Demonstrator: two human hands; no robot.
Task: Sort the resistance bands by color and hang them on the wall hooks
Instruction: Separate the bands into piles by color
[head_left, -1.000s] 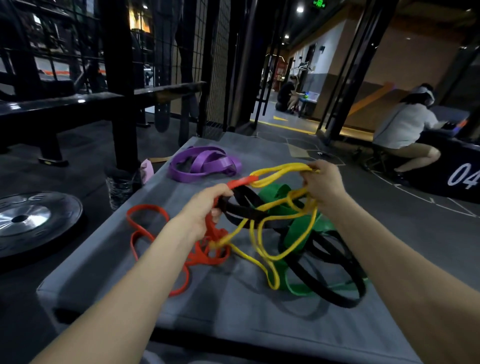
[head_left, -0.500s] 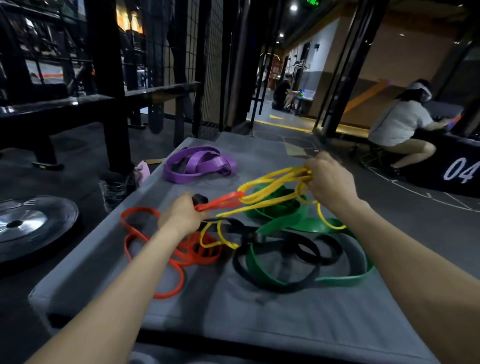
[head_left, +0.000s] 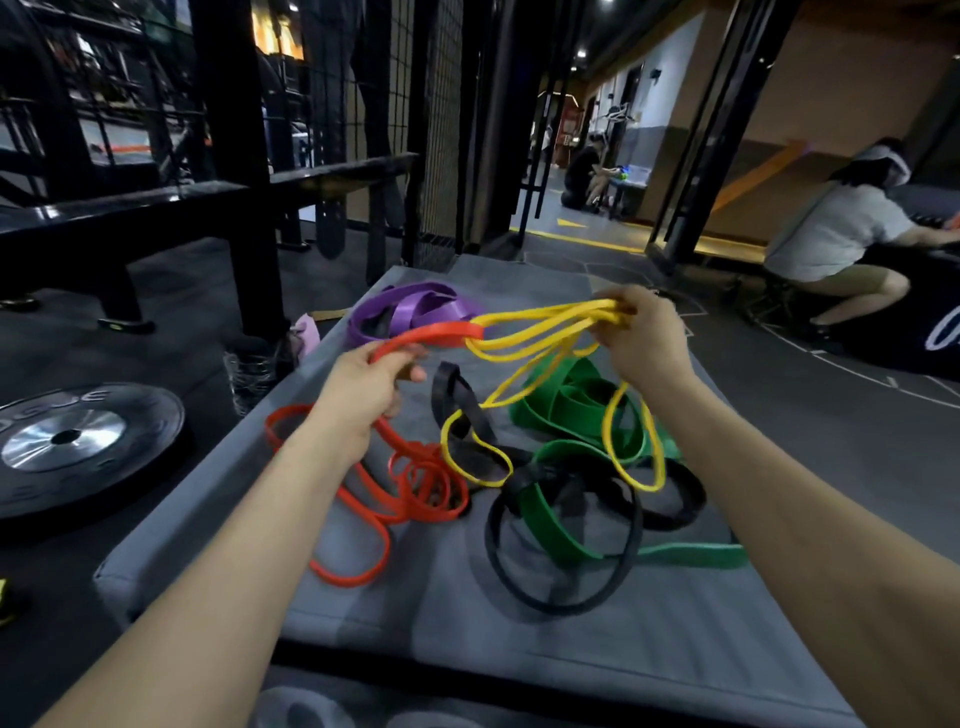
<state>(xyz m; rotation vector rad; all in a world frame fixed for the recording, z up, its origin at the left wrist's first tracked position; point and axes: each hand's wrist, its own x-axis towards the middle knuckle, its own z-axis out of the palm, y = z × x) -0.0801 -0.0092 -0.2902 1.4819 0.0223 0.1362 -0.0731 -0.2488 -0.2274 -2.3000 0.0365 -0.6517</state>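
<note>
A tangle of resistance bands lies on a grey mat (head_left: 467, 639). My left hand (head_left: 358, 395) grips a red band (head_left: 431, 335) lifted off the mat; its other loops trail down onto the mat at the left. My right hand (head_left: 644, 343) grips a bunch of thin yellow bands (head_left: 540, 327) that thread through the red loop and hang in loops over the pile. Green bands (head_left: 566, 400) and black bands (head_left: 566, 603) lie underneath, interlaced. A purple band (head_left: 410, 306) sits apart at the mat's far edge. No wall hooks are in view.
A black weight plate (head_left: 67, 441) lies on the floor at the left. A black steel rack and mesh fence (head_left: 234, 171) stand behind the mat. A clear cup (head_left: 254, 374) stands beside the mat's left edge. A person crouches at the far right (head_left: 841, 244).
Both hands have risen and pulled apart, drawing the red and yellow bands taut above the pile. The black band dropped from my left hand onto the mat.
</note>
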